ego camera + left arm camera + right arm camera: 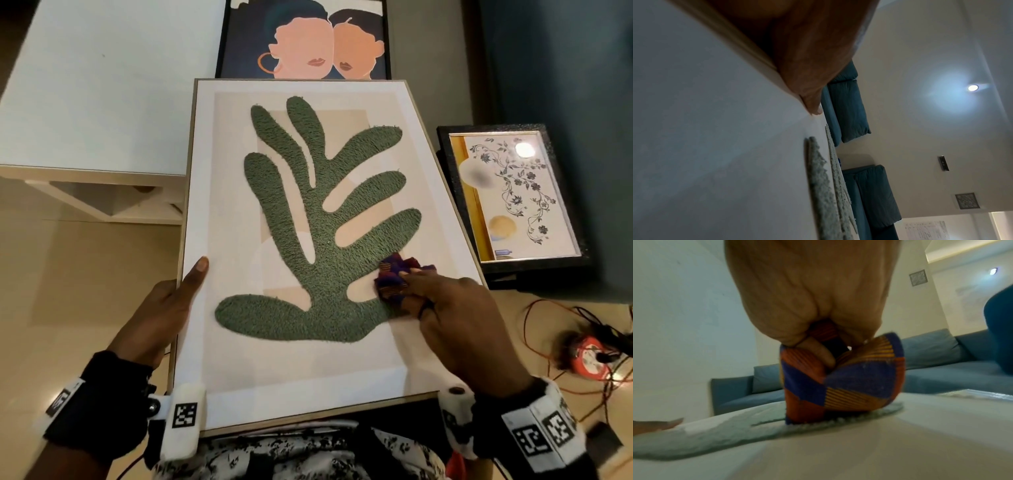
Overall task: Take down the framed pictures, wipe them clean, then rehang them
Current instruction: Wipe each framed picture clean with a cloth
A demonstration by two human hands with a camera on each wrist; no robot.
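Item: large framed picture (342, 387), pale mount in a thin light-wood frame, bearing a raised green leaf shape (318, 240); it filled the centre of the head view, its long axis running from bottom to top of that view, near short edge resting against the person's lap, leaf lobes pointing toward the top and right. No readable writing on it; the only markings seen were black-and-white square codes on the wristbands (534, 435). Left hand (161, 318) gripped the frame's left edge at lower left, thumb laid flat over the mount. Right hand (459, 322), lower right, was closed round a bunched cloth (394, 277) of purple, orange and yellow stripes, pressing it onto the leaf's lower right lobe. Also present: a portrait picture (305, 37) at top centre, beyond the far edge; a small black-framed floral picture (513, 198) at right; a white table (96, 102) at upper left; an orange cable reel (589, 356) at lower right.
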